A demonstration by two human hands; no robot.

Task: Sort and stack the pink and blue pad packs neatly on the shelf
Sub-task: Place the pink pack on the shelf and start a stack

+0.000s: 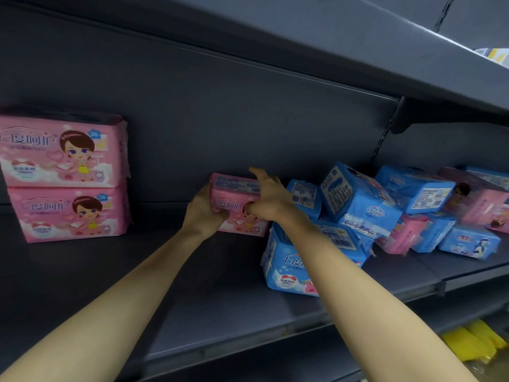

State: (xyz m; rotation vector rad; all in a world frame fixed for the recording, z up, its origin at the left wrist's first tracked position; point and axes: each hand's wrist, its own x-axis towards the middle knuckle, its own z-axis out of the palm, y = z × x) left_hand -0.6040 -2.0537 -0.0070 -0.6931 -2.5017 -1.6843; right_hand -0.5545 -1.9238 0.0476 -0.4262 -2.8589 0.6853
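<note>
Both my hands grip one pink pad pack near the middle of the dark shelf. My left hand holds its left end; my right hand clasps its right end and top edge. At the far left two pink packs stand stacked one on the other, fronts facing out. To the right lies a jumbled heap of blue packs with a few pink packs mixed in. One blue pack leans near the shelf's front, partly hidden by my right forearm.
An upper shelf overhangs the space above. A shelf bracket and slotted upright sit at the right rear. Yellow goods lie on the lower level at bottom right. Bare shelf lies between the pink stack and my hands.
</note>
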